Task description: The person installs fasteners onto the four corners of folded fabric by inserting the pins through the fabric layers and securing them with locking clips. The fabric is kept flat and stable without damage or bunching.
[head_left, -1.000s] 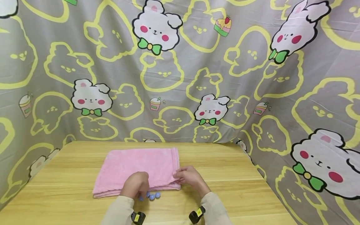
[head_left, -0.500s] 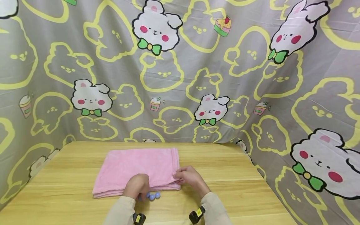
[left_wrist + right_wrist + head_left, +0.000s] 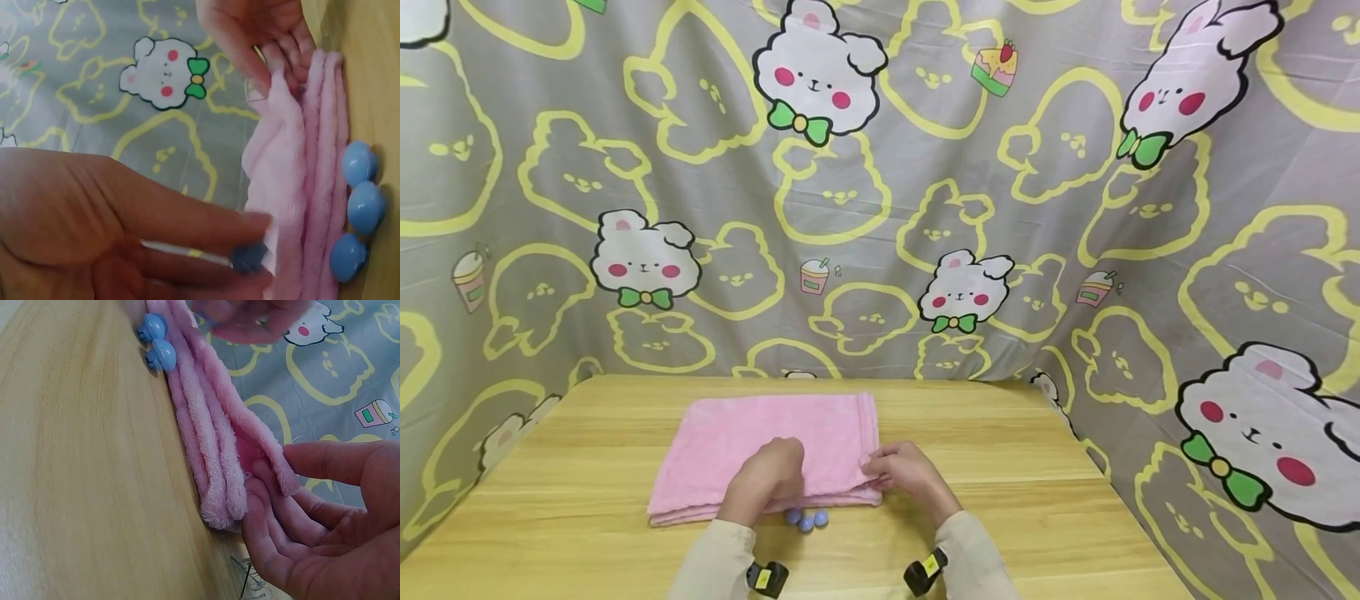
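A folded pink plush blanket [image 3: 722, 446] lies on the wooden table. My right hand [image 3: 912, 477] pinches the top layer at its near right corner; in the right wrist view the fingers [image 3: 325, 459] hold that edge lifted off the lower folds. Over the blanket's near edge is my left hand [image 3: 771, 475], thumb and fingers pinching a small blue dome-headed clip [image 3: 250, 256]. Three more blue clips [image 3: 367, 207] stand on the table against the front folds. The underside of the held clip is hidden by my fingers.
The wooden table [image 3: 1000, 533] extends to both sides of the blanket. Behind it hangs a grey curtain [image 3: 865, 275] with rabbit prints. A clear plastic piece [image 3: 253, 584] with a thin dark line lies near the blanket's corner in the right wrist view.
My left hand has risen from beside the clips on the table to over the blanket's near edge, carrying one blue clip. The right hand has stayed on the corner.
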Demonstrator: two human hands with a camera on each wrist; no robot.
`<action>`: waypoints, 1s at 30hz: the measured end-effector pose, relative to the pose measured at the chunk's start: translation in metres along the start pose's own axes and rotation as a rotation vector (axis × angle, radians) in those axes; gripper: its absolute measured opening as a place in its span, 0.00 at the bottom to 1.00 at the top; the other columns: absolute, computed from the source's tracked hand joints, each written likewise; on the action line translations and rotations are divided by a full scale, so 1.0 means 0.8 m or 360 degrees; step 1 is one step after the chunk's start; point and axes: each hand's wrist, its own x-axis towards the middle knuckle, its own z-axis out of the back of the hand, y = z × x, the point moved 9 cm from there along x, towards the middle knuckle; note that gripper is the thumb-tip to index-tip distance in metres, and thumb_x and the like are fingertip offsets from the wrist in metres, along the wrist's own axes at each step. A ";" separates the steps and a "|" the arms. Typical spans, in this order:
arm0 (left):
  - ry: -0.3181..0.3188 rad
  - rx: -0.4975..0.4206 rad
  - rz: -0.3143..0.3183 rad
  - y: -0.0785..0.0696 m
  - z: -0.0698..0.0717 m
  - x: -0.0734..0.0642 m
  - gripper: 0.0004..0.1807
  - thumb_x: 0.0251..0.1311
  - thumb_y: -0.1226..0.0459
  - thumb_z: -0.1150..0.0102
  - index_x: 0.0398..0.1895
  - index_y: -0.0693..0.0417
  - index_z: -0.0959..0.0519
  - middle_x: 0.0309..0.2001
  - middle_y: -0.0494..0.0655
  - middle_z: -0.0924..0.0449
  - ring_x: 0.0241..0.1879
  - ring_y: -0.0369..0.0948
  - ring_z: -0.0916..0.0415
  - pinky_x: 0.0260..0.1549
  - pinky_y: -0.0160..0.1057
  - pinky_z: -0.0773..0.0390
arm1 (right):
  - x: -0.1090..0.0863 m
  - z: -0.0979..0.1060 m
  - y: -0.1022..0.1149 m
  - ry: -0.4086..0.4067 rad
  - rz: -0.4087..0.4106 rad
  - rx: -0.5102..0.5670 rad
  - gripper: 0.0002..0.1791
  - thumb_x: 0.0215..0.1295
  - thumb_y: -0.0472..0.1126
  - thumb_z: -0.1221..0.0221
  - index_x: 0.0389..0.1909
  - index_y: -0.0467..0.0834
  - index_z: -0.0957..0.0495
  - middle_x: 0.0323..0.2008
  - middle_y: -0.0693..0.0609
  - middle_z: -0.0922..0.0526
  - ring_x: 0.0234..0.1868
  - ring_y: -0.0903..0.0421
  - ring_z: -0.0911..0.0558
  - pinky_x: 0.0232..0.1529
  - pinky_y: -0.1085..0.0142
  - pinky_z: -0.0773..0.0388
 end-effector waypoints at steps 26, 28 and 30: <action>-0.0547 -0.0494 -0.0376 -0.054 0.014 0.034 0.05 0.49 0.76 0.35 0.27 0.60 0.17 0.25 0.49 0.16 0.27 0.41 0.22 0.29 0.39 0.23 | 0.002 0.000 0.001 0.0003 0.0020 -0.0025 0.16 0.58 0.33 0.37 0.44 0.26 0.17 0.31 0.49 0.14 0.32 0.58 0.16 0.40 0.61 0.15; -0.0507 -0.0579 -0.0381 -0.054 0.008 0.037 0.06 0.50 0.76 0.35 0.30 0.60 0.16 0.27 0.51 0.14 0.27 0.40 0.19 0.30 0.38 0.21 | 0.001 0.000 0.001 0.0009 0.0025 -0.0026 0.15 0.59 0.33 0.37 0.44 0.27 0.17 0.31 0.50 0.14 0.32 0.59 0.16 0.40 0.62 0.15; -0.0474 -0.0657 -0.0394 -0.053 0.002 0.041 0.07 0.51 0.77 0.35 0.32 0.60 0.15 0.29 0.52 0.12 0.27 0.38 0.18 0.30 0.36 0.21 | 0.001 0.000 0.002 0.0012 0.0029 -0.0026 0.15 0.59 0.33 0.37 0.44 0.27 0.17 0.30 0.50 0.14 0.32 0.59 0.17 0.40 0.62 0.15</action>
